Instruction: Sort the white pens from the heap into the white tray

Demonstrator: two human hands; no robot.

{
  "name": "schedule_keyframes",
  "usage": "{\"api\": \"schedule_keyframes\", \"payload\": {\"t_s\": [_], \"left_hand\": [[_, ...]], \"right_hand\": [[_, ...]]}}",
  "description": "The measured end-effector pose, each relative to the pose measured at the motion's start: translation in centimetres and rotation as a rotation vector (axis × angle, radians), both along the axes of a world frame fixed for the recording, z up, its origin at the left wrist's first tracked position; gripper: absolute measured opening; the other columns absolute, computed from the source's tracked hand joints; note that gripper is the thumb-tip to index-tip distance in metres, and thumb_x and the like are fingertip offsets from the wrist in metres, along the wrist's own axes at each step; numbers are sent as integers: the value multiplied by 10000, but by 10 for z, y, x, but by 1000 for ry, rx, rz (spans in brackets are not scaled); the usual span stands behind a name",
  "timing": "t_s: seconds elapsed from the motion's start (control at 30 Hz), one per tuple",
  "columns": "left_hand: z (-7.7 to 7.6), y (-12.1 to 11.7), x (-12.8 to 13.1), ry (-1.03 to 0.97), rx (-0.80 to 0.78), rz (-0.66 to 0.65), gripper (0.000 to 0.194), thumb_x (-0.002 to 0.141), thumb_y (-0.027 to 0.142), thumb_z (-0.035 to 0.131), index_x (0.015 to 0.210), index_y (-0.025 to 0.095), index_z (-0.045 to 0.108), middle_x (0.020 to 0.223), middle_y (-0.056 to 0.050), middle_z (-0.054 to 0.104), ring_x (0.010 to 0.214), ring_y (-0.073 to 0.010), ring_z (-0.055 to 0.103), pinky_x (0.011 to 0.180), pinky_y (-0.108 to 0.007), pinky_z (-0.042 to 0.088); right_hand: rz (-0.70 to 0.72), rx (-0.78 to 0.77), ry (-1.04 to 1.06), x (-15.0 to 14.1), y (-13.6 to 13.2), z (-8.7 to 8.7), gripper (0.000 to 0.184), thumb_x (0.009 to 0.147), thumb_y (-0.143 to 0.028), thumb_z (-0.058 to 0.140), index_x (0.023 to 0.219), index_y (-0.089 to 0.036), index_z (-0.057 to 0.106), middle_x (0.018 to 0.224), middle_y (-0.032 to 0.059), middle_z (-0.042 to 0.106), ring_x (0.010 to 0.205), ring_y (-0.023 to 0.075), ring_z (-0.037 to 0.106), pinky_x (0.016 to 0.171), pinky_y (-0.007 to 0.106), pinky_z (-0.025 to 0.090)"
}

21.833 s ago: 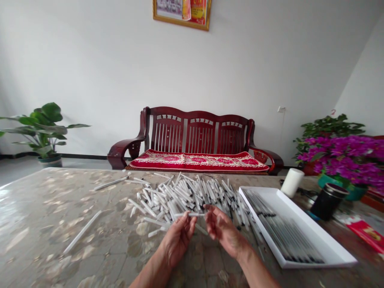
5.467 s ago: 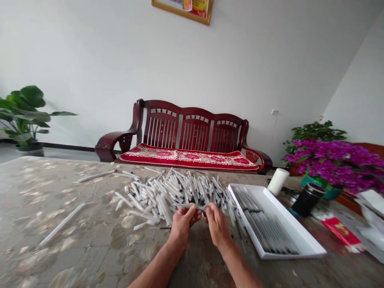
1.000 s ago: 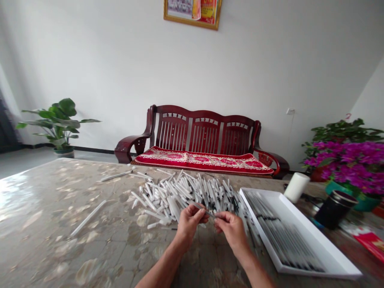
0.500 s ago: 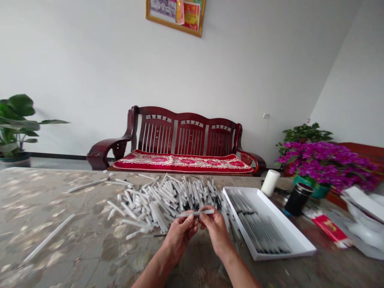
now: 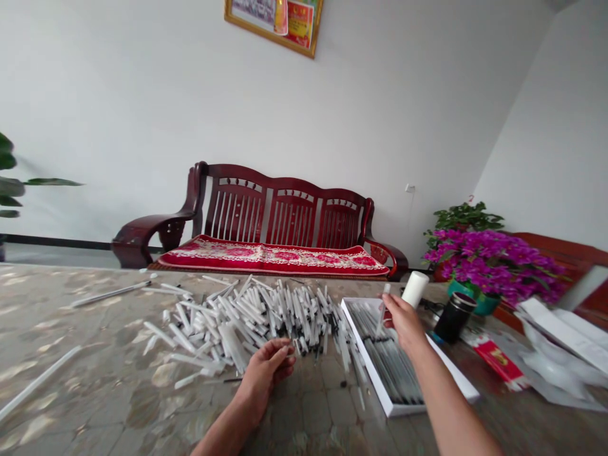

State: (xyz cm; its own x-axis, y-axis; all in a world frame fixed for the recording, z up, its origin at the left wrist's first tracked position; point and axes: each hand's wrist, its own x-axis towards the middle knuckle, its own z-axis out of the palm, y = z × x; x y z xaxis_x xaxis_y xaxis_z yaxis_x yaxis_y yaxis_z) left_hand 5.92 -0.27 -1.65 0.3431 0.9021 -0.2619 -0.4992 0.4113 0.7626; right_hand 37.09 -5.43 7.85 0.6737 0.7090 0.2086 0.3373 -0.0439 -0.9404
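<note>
A big heap of white pen barrels and caps lies on the marbled table. My left hand rests at the heap's near edge with its fingers curled loosely; I see nothing in them. My right hand is stretched out over the white tray and pinches one clear pen, holding it nearly upright. Several finished pens lie in rows in the tray.
A white cylinder and a black cup stand behind the tray. A red packet and plastic wrapping lie at the right. Loose white sticks lie at the left. A wooden bench and purple flowers stand beyond.
My two hands have come apart: the right one carried the pen right, over the tray; the left one dropped to the heap's edge. The view turned right.
</note>
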Motion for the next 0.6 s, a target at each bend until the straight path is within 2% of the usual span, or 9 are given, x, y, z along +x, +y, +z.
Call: {"api": "schedule_keyframes", "payload": {"t_s": [0.03,0.07,0.2,0.3,0.47,0.6], "left_hand": [[-1,0,0,-2,-2,4,226,647,190,868,797,162,702,723,-18,737,577,-115,676,551,-207,553],[-1,0,0,-5,-6,10,218,649,186,865,790,160,702,717,-20,733,579,-116,676,558,-209,554],[-2,0,0,-21,-28,32,195,650,168,856,771,155,703,706,-24,724,583,-117,670,571,-217,556],[-2,0,-1,-26,-35,27,222,624,197,873,765,158,706,706,-26,724,588,-122,668,570,-220,552],[0,2,-3,-41,-3,12,366,524,329,927,769,160,715,718,-23,721,595,-121,657,548,-214,531],[6,4,-6,-28,32,118,453,479,403,931,798,166,715,728,-14,716,578,-114,639,509,-200,492]], "right_hand": [[-28,-147,-133,14,5,-3,519,814,-644,528,980,-176,680,724,25,668,550,132,576,452,213,398],[-47,-209,-173,27,11,-6,486,827,-613,522,930,-165,681,679,25,652,526,133,561,454,218,389],[-57,-391,-303,69,32,-18,394,819,-542,584,757,-165,677,516,5,577,476,141,526,479,239,350],[-41,-504,-414,91,48,-28,340,791,-495,652,692,-170,682,518,12,594,544,162,570,539,249,355],[-17,-649,-566,112,66,-48,250,809,-359,665,640,-176,690,621,55,679,657,190,626,606,260,368],[-12,-721,-652,113,67,-59,271,828,-289,638,584,-174,669,654,75,699,677,199,639,604,263,363]]}}
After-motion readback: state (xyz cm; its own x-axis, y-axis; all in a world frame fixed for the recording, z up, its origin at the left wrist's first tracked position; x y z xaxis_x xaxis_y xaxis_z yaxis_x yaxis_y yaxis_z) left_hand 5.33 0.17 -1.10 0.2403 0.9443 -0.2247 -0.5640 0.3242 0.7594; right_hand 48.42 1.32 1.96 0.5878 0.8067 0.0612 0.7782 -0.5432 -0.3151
